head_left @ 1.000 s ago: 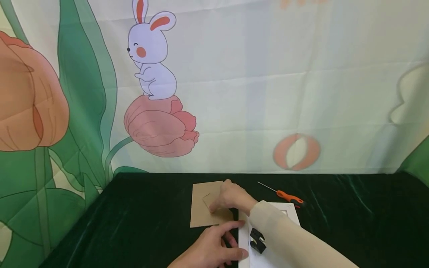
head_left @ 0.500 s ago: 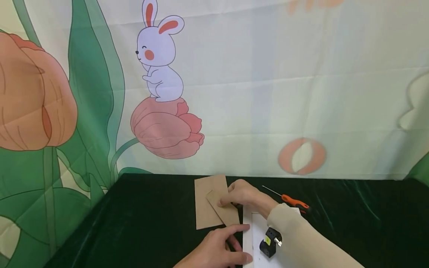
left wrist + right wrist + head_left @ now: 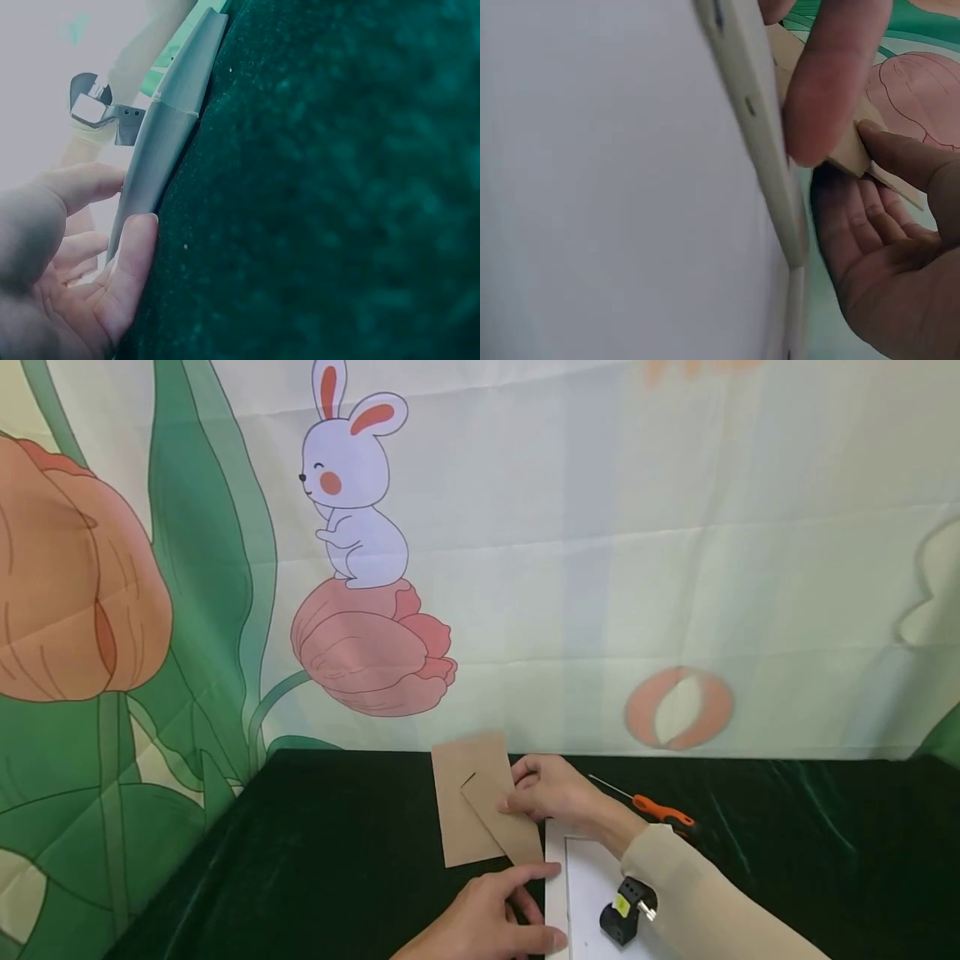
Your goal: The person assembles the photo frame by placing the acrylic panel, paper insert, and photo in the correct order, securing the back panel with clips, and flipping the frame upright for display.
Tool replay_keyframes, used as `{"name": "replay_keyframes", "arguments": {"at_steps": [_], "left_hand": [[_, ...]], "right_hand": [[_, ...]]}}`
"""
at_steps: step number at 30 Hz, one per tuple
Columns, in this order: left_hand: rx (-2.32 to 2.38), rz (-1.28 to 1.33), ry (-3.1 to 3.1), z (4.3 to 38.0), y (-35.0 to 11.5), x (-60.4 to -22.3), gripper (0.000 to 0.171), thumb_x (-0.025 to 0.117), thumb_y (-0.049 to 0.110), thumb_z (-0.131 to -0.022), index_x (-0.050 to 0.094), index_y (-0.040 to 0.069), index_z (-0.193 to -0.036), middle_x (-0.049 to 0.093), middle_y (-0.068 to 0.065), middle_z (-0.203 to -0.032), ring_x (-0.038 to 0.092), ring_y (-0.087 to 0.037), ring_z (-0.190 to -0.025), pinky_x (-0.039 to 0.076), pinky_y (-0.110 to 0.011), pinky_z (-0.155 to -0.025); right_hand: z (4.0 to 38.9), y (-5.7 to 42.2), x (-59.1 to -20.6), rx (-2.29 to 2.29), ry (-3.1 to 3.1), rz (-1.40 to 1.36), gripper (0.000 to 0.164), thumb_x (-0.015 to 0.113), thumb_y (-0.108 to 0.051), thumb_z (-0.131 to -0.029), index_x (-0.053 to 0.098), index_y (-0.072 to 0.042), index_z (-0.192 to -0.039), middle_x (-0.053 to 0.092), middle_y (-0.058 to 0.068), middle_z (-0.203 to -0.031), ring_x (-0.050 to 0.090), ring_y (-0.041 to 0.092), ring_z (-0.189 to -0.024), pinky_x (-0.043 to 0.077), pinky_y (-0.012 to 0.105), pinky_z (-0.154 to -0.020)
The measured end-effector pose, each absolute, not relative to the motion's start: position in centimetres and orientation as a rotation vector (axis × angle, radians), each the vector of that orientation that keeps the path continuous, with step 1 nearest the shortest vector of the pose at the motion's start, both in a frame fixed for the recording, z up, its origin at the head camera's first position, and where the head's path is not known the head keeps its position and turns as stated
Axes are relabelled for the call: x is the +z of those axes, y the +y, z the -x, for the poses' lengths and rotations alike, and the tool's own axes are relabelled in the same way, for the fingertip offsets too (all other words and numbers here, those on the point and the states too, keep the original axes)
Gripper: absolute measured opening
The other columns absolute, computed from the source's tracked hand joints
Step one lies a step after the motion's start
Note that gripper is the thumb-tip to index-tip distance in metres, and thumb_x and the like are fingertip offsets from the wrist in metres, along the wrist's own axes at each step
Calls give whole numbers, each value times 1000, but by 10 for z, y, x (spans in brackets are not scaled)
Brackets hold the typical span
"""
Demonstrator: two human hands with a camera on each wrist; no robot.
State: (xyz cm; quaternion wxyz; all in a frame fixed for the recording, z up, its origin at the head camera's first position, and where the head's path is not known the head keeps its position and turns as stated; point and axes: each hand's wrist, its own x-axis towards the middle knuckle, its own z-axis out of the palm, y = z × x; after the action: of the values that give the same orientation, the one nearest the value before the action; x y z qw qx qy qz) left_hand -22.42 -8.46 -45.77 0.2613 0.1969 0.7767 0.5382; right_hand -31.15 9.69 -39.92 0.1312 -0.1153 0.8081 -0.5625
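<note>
One dark cloth-covered tabletop. White frame toward its near edge, right of middle, probably there for easy reach. Brown board, with flap, tilted up toward the far edge, left of frame. Left hand: grip narrow, pinching frame's left side, likely to steady it. Right hand: grip closed on board's right side, apparently supporting its tilt. Orange screwdriver near far edge, seemingly parked clear of both hands.
</note>
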Motion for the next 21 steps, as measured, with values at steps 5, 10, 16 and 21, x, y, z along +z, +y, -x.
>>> {"name": "replay_keyframes", "arguments": {"at_steps": [5,10,16,21], "left_hand": [[1415,-547,2133,212,-84,-434,58,80,21,-96,59,18,-151,70,1,-93,62,-13,-72,52,-23,-68],[1428,-524,2162,208,-81,-429,56,81,16,-95,62,19,-147,69,-1,-91,61,-14,-70,51,-23,-65],[1435,-493,2175,207,-78,-430,54,81,13,-94,63,19,-145,68,-2,-91,60,-15,-69,50,-24,-64],[1405,-482,2199,207,-79,-430,56,83,18,-93,64,18,-145,69,0,-91,60,-15,-68,51,-24,-65]], "right_hand": [[309,101,-390,-1697,2336,333,35,85,-13,-91,61,-2,-115,75,4,-91,67,20,-82,60,36,-77],[301,118,-374,-1741,2324,393,40,83,-22,-94,57,-2,-118,76,5,-91,71,25,-83,59,43,-88],[288,145,-362,-1886,2252,399,32,80,-20,-98,56,-2,-110,77,8,-97,73,24,-87,60,39,-85],[274,163,-364,-1978,2194,327,30,76,-17,-101,55,0,-112,77,9,-102,71,20,-88,60,33,-78]]}}
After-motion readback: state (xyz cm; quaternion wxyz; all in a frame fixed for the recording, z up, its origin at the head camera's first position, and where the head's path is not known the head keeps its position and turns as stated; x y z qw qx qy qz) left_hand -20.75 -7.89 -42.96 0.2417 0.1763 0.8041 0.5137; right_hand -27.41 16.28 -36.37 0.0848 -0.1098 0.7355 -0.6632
